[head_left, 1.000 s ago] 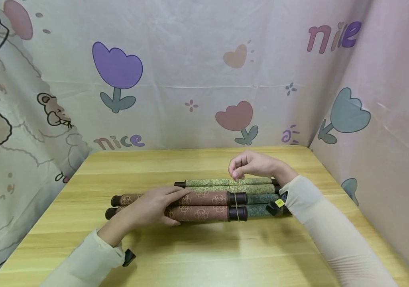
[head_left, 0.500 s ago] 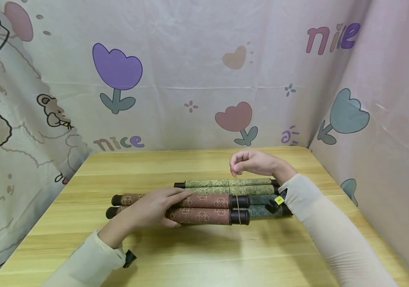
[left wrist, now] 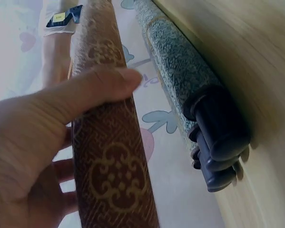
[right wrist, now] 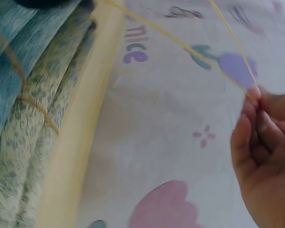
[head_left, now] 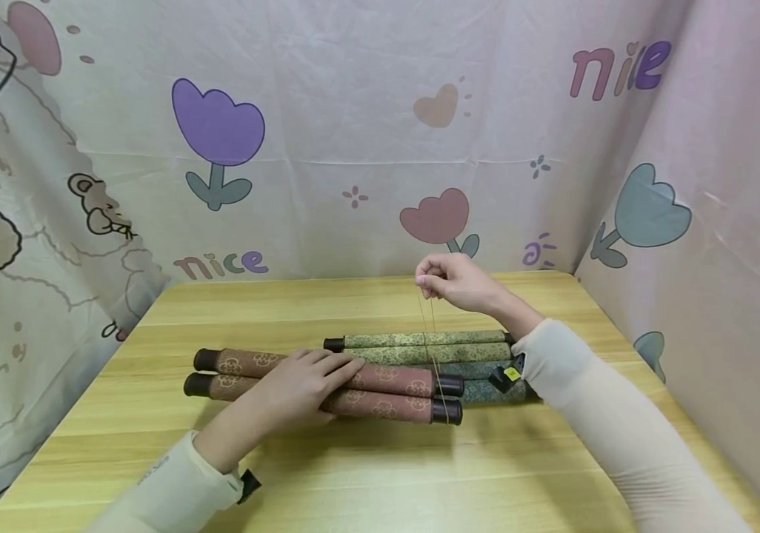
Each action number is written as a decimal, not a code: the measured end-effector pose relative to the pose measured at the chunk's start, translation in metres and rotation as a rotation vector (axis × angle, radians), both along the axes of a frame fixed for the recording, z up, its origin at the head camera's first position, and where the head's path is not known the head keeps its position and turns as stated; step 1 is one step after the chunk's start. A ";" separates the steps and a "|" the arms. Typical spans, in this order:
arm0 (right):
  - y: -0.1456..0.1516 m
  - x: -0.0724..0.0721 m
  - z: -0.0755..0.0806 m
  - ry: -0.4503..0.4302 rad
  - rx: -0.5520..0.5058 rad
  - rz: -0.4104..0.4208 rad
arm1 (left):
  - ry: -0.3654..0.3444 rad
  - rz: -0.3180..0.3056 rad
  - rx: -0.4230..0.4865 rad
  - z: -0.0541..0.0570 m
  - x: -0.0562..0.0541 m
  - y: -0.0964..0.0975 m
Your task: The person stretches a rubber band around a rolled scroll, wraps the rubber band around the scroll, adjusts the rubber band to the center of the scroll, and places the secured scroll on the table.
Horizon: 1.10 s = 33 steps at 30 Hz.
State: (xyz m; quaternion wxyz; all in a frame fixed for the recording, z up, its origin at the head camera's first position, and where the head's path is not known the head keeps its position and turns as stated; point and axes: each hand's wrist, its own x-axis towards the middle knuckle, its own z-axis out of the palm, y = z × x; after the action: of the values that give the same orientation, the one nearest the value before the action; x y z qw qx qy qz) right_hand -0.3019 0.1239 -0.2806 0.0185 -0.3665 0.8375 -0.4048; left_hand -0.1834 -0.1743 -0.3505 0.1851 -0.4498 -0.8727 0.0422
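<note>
A pair of reddish-brown brocade scrolls [head_left: 380, 404] with black end knobs lies side by side in my left hand [head_left: 293, 389], raised over the table. In the left wrist view the thumb [left wrist: 94, 88] presses across one brown scroll [left wrist: 118, 175], with fingers behind it. My right hand [head_left: 456, 281] is up above the scrolls' right ends. Its thumb and fingertips pinch a thin yellowish rubber band [right wrist: 187, 47], stretched in two strands down to the black knobs at that end.
Behind lie yellow-green scrolls [head_left: 393, 354] and teal scrolls [left wrist: 180, 61], resting together with a band across them. They sit on a wood-grain table [head_left: 367, 481]. A printed curtain [head_left: 327, 111] hangs at the back and sides.
My right hand has risen, stretching the rubber band longer. The brown scrolls have tilted, their left ends farther left and higher in view, their right ends slightly lower; the left hand has shifted with them.
</note>
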 end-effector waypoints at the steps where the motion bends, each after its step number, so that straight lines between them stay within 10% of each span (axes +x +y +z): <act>1: -0.002 0.003 0.002 0.079 0.038 -0.034 | 0.033 0.000 -0.002 -0.001 0.000 0.001; 6: -0.013 0.021 0.011 0.384 0.178 -0.115 | 0.122 0.027 0.012 -0.001 -0.002 0.002; 13: -0.021 0.039 0.015 0.484 0.307 -0.265 | 0.190 0.101 0.038 -0.001 -0.006 -0.004; 23: -0.021 0.043 0.015 0.228 0.223 -0.478 | 0.258 0.199 0.159 0.001 -0.007 -0.005; 33: -0.011 0.032 0.012 -0.155 0.048 -0.397 | 0.377 0.197 0.271 -0.006 -0.012 -0.010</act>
State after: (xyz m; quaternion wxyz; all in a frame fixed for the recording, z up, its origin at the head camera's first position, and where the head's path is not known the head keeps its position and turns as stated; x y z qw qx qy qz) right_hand -0.2703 0.1127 -0.2686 0.0116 -0.1617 0.8988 -0.4073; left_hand -0.1959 -0.1843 -0.3565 0.3982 -0.3179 -0.8601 0.0257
